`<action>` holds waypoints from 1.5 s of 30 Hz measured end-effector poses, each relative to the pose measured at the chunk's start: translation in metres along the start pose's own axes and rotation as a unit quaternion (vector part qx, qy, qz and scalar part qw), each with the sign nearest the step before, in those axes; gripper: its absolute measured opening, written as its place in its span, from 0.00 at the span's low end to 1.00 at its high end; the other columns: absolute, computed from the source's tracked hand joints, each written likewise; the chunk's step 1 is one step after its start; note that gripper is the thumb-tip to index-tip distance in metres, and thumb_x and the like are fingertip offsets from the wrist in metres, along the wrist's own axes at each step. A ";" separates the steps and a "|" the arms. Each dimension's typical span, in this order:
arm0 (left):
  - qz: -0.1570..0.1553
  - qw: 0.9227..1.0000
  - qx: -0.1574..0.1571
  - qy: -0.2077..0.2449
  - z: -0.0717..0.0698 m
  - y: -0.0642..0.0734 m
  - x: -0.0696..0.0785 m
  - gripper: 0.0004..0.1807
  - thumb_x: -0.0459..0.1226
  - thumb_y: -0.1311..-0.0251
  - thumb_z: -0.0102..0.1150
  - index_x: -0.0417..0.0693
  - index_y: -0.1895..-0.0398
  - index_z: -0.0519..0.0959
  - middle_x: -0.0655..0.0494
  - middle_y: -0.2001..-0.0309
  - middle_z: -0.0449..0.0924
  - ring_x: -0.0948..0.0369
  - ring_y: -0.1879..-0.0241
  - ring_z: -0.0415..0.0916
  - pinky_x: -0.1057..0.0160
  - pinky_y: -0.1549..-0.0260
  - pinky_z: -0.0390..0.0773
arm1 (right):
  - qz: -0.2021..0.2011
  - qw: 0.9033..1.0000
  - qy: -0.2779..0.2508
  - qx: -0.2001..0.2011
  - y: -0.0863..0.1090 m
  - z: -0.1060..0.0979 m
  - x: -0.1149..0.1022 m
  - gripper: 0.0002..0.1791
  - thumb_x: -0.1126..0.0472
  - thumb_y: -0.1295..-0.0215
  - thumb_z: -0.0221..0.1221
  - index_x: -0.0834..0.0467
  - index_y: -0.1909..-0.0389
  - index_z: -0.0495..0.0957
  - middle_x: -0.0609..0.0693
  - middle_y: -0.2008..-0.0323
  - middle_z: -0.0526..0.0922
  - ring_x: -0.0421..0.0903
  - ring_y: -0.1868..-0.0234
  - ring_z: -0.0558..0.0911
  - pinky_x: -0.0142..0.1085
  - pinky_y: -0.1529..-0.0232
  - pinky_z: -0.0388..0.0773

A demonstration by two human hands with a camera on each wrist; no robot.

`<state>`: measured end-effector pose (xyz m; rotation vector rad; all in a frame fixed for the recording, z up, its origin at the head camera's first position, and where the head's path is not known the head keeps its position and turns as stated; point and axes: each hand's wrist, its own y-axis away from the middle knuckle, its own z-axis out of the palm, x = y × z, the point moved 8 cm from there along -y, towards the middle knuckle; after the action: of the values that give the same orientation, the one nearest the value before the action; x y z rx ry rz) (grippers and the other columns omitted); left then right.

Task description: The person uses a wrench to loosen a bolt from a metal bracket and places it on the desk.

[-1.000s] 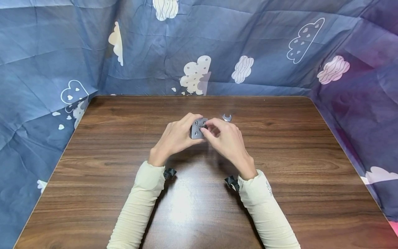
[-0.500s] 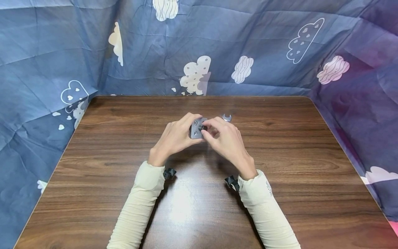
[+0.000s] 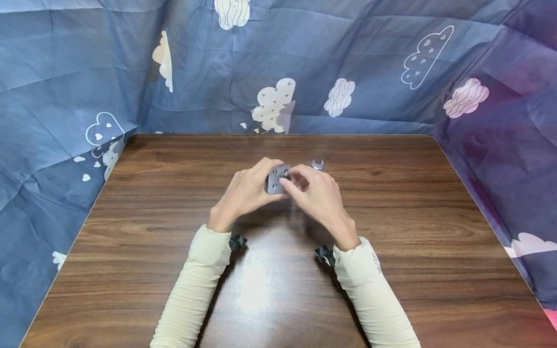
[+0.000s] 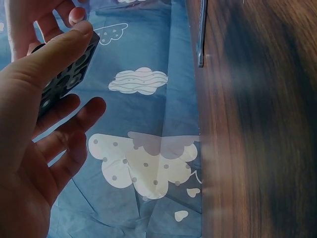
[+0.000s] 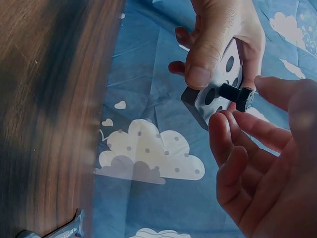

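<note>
My left hand (image 3: 245, 191) grips a grey metal block (image 3: 273, 185) by its edges, thumb on one side and fingers on the other. Several round holes show in the block's face. Out of one of them sticks a black hex bolt (image 5: 243, 98), its shank partly exposed in the right wrist view. Around the bolt's head curl the thumb and fingers of my right hand (image 3: 319, 193), their tips right at it. The left wrist view shows the block (image 4: 74, 72) from behind the left thumb, with the bolt largely hidden there.
Just beyond the right hand an open-end wrench (image 3: 317, 165) lies on the brown wooden table (image 3: 413, 217), most of it hidden by that hand. A blue cloth (image 3: 196, 63) with cloud prints hangs behind the table and along its sides.
The right thumb and fingers shift slightly back and forth at the bolt, showing more of it half a second ago than now. My left hand and the block stay almost still.
</note>
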<state>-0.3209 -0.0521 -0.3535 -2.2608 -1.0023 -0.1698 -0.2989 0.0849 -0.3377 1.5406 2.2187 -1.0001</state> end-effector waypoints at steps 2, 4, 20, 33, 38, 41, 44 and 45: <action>-0.001 1.000 -0.002 0.001 0.000 0.000 0.000 0.36 0.53 0.53 0.76 0.53 0.41 0.74 0.59 0.56 0.77 0.62 0.72 0.76 0.59 0.77 0.77 | 0.002 1.000 0.000 -0.003 0.000 0.001 0.001 0.13 0.49 0.35 0.64 0.53 0.58 0.84 0.45 0.70 0.86 0.41 0.70 0.83 0.38 0.69 0.78; -0.001 1.000 -0.003 0.000 0.000 0.000 0.000 0.36 0.53 0.54 0.76 0.53 0.41 0.74 0.59 0.56 0.77 0.62 0.72 0.75 0.59 0.77 0.77 | -0.002 1.000 0.001 -0.005 0.000 0.001 0.000 0.13 0.49 0.35 0.63 0.53 0.59 0.85 0.45 0.70 0.86 0.41 0.71 0.83 0.38 0.69 0.78; -0.002 1.000 -0.010 -0.007 0.000 -0.001 -0.001 0.36 0.55 0.50 0.73 0.52 0.40 0.73 0.58 0.53 0.78 0.62 0.69 0.77 0.60 0.76 0.78 | -0.042 0.999 0.003 -0.004 0.001 0.001 -0.006 0.13 0.55 0.37 0.65 0.57 0.55 0.83 0.47 0.66 0.85 0.42 0.69 0.84 0.38 0.67 0.80; -0.002 1.000 -0.005 -0.007 -0.001 0.000 -0.001 0.37 0.53 0.53 0.75 0.52 0.40 0.73 0.58 0.56 0.77 0.62 0.72 0.75 0.60 0.78 0.76 | -0.027 1.000 0.003 0.005 0.001 -0.002 -0.004 0.16 0.51 0.36 0.65 0.55 0.52 0.83 0.46 0.65 0.84 0.42 0.68 0.82 0.39 0.67 0.78; -0.002 1.000 -0.004 -0.006 -0.002 0.000 -0.001 0.37 0.56 0.53 0.74 0.53 0.41 0.73 0.59 0.56 0.77 0.62 0.72 0.75 0.60 0.77 0.77 | -0.010 1.000 0.005 0.007 0.001 -0.003 -0.002 0.13 0.49 0.36 0.64 0.53 0.58 0.85 0.45 0.68 0.85 0.41 0.70 0.82 0.39 0.69 0.78; 0.000 1.000 -0.006 -0.006 -0.002 0.000 0.000 0.37 0.56 0.52 0.74 0.53 0.40 0.73 0.59 0.56 0.77 0.62 0.72 0.75 0.60 0.78 0.76 | -0.009 1.000 0.007 0.006 0.001 -0.002 -0.001 0.12 0.49 0.36 0.64 0.53 0.59 0.85 0.44 0.69 0.85 0.41 0.70 0.83 0.38 0.69 0.78; 0.002 1.000 -0.004 -0.005 -0.002 0.000 0.000 0.37 0.55 0.53 0.75 0.53 0.41 0.73 0.59 0.56 0.77 0.62 0.72 0.76 0.59 0.77 0.77 | -0.015 1.000 0.007 0.006 0.000 -0.001 -0.002 0.12 0.50 0.36 0.64 0.54 0.59 0.85 0.45 0.69 0.85 0.41 0.70 0.83 0.38 0.69 0.78; 0.003 1.000 -0.004 -0.005 -0.002 0.000 0.000 0.37 0.55 0.53 0.75 0.53 0.41 0.73 0.59 0.56 0.77 0.62 0.71 0.76 0.59 0.77 0.77 | -0.017 1.000 0.007 0.006 0.000 -0.001 -0.002 0.12 0.50 0.36 0.64 0.54 0.59 0.85 0.45 0.69 0.85 0.41 0.70 0.83 0.38 0.68 0.79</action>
<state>-0.3204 -0.0534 -0.3518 -2.2734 -1.0028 -0.1605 -0.2978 0.0841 -0.3359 1.5238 2.2602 -1.0178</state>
